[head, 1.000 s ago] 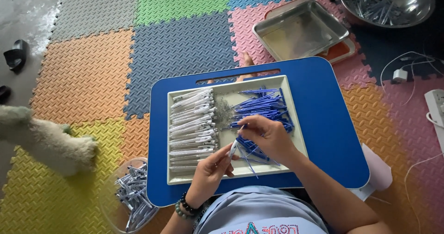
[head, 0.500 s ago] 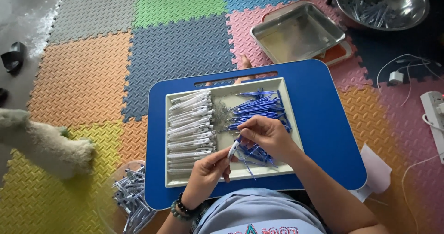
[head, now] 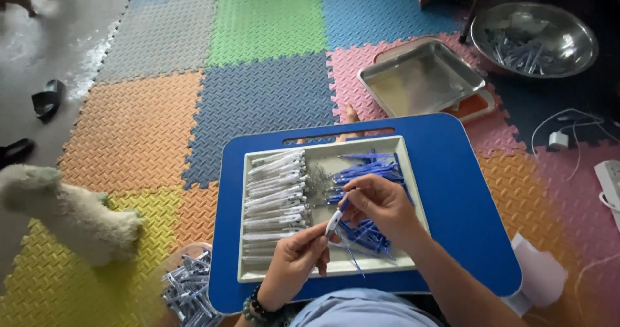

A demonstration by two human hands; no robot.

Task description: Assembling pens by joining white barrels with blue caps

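One white pen barrel (head: 334, 223) sits pinched between both hands over the cream tray (head: 400, 262): the left hand (head: 294, 262) grips its lower end, the right hand (head: 381, 205) closes on its top. White barrels (head: 274, 194) fill the tray's left, blue refills (head: 368, 172) its right, on the blue worktop (head: 465, 211).

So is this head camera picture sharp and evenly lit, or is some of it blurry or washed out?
In the head view, light is soft and even, with pale glare on the grey floor at upper left; the metal bowl sits in a darker corner. The left hand, right hand and the pen between them look slightly smeared, and the white pen barrels lack fine detail.
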